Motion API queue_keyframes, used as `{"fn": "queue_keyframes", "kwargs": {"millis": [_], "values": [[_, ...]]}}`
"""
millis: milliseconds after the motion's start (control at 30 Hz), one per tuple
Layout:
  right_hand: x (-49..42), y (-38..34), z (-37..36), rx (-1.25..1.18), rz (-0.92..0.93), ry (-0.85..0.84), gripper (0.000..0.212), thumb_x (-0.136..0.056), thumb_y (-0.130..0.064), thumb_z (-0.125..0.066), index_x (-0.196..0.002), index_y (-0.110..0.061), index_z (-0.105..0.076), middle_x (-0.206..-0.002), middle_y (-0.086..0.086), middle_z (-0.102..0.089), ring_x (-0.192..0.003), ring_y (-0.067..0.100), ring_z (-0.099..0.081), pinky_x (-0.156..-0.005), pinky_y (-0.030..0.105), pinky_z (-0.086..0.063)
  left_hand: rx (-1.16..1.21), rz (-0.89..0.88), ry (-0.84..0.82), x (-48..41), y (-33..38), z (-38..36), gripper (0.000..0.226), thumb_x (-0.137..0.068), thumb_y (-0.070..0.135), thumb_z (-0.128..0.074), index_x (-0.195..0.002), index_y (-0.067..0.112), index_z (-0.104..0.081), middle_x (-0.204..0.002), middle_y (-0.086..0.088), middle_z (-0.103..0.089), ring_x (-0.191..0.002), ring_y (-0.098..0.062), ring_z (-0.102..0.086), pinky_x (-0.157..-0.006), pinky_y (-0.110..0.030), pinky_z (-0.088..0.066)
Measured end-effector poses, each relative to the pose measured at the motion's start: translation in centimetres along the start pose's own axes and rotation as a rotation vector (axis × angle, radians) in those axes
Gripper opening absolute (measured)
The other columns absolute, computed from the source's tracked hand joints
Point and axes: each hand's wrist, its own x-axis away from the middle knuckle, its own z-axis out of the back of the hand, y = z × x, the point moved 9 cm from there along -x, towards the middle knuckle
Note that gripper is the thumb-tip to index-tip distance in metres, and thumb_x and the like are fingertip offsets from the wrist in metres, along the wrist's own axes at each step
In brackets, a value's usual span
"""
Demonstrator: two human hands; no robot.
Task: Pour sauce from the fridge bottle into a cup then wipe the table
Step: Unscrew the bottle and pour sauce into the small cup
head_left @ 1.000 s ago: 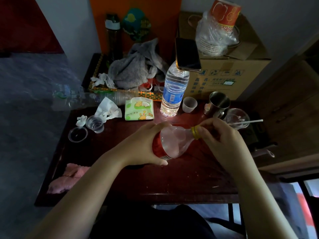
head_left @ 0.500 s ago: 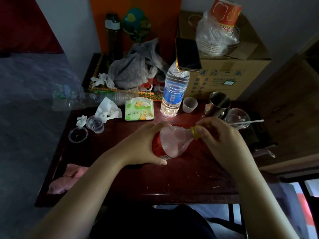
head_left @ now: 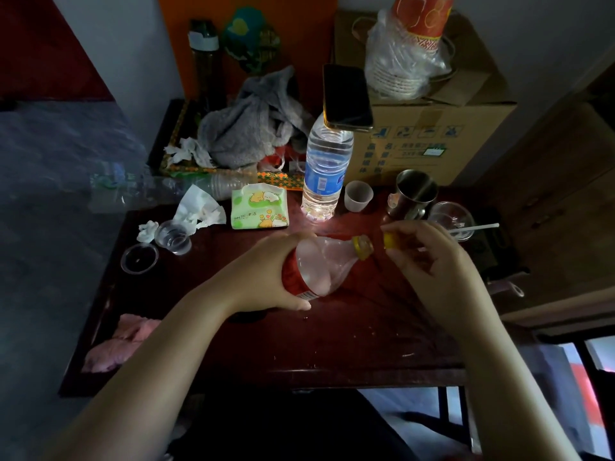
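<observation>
The fingertips (head_left: 404,229) of the right hand (head_left: 429,261) pinch a yellow cap (head_left: 388,240); the other fingers of this hand are curled loosely behind it. The cap is just beside the bottle mouth, apart from it, so the bottle is already open. The left hand (head_left: 263,277) is wrapped round the body of the sauce bottle (head_left: 319,267), thumb below and fingers above, and holds it lying almost flat above the table (head_left: 332,344), the mouth pointing to the right.

The main danger, I think, is this position: the open mouth is nearly level and no cup is under it. How much sauce is inside I cannot tell, the bottle looks pale and mostly empty. If the left hand tips the neck lower, or squeezes the soft plastic, sauce may run on the dark wood before it reaches the small white cup (head_left: 357,195) further back. The way there is also narrow: a water bottle (head_left: 324,174) with a phone (head_left: 346,96) balanced on top stands just beside that cup, and a metal mug (head_left: 414,194) on its other side. A careless elbow or the bottle neck could knock the phone down. The small cap could also slip from the pinch
</observation>
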Motion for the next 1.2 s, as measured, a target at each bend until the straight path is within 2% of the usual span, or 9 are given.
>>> {"fn": "queue_keyframes", "kwargs": {"millis": [167,300,433,667,833,1200], "values": [[0.2,2.7,2.3,0.031,-0.039,0.060,0.023,-0.084,-0.016,-0.067,-0.103,-0.029,-0.064,-0.098,-0.014,-0.057,-0.086,0.001,-0.056,-0.074,0.008,-0.041,-0.066,0.087,0.033,-0.3,0.1,0.8,0.101,-0.052,0.045,-0.088,-0.135,0.043,-0.030,-0.131,0.008,-0.044,-0.122,-0.007,-0.039,-0.097,-0.023,-0.032],[0.4,5.0,2.7,0.043,-0.081,0.030,0.021,-0.083,-0.015,-0.068,-0.101,-0.025,-0.064,-0.098,-0.016,-0.055,-0.088,-0.006,-0.053,-0.071,0.003,-0.039,-0.188,0.166,0.015,-0.6,-0.2,1.0,0.103,-0.052,0.048,-0.086,-0.137,0.040,-0.028,-0.131,0.004,-0.044,-0.123,-0.015,-0.039,-0.098,-0.030,-0.037],[0.3,6.4,2.5,0.047,-0.080,-0.003,0.022,-0.082,-0.013,-0.069,-0.101,-0.022,-0.065,-0.099,-0.010,-0.057,-0.090,-0.007,-0.052,-0.072,0.002,-0.038,-0.271,0.232,-0.006,-0.8,-0.4,1.1,0.109,-0.055,0.048,-0.085,-0.143,0.035,-0.023,-0.131,0.002,-0.042,-0.125,-0.017,-0.037,-0.098,-0.029,-0.035],[-0.4,7.6,2.1,0.016,-0.078,-0.020,0.018,-0.085,-0.015,-0.066,-0.102,-0.020,-0.065,-0.096,-0.009,-0.056,-0.088,-0.004,-0.053,-0.072,0.004,-0.040,-0.306,0.306,-0.054,-1.0,-0.4,0.8,0.107,-0.057,0.049,-0.084,-0.143,0.037,-0.022,-0.126,0.003,-0.042,-0.123,-0.016,-0.037,-0.096,-0.032,-0.039],[-0.6,8.3,2.0,0.033,-0.067,-0.026,0.024,-0.085,-0.019,-0.066,-0.110,-0.019,-0.065,-0.097,-0.007,-0.054,-0.085,-0.006,-0.051,-0.072,0.003,-0.039,-0.343,0.350,-0.079,-1.2,-0.5,0.8,0.108,-0.059,0.049,-0.083,-0.145,0.036,-0.018,-0.129,0.002,-0.040,-0.127,-0.017,-0.034,-0.097,-0.035,-0.040],[-0.8,9.2,1.5,0.032,-0.073,-0.049,0.024,-0.085,-0.019,-0.067,-0.109,-0.020,-0.066,-0.096,-0.009,-0.054,-0.088,-0.004,-0.052,-0.073,0.003,-0.040,-0.400,0.406,-0.100,-1.8,-1.2,0.9,0.112,-0.060,0.049,-0.082,-0.148,0.035,-0.015,-0.137,0.000,-0.037,-0.132,-0.019,-0.029,-0.100,-0.037,-0.039]]}}
